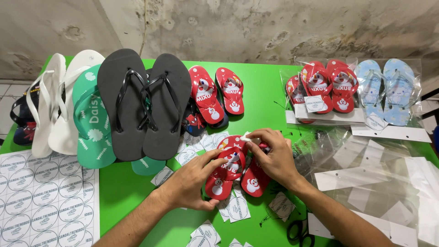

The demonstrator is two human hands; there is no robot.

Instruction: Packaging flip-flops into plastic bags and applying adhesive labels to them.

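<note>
Red sandals [231, 171] sit near the surface's [132, 192] front edge; my left grip [192, 180] holds one, my right grip [270, 158] pinches its strap. Next needs careful fingers.

Green table [123, 187] — sandals [145, 103], stickers [43, 199], bags [366, 174]

- Red sandals [231, 171]: smooth foam rubber, glossy straps.
- Black sandals [144, 103]: matt rubber.
- Bags [366, 169]: clear glossy plastic.
- Table [123, 187]: smooth green.
- Wall [274, 27]: rough, stained plaster.
</note>
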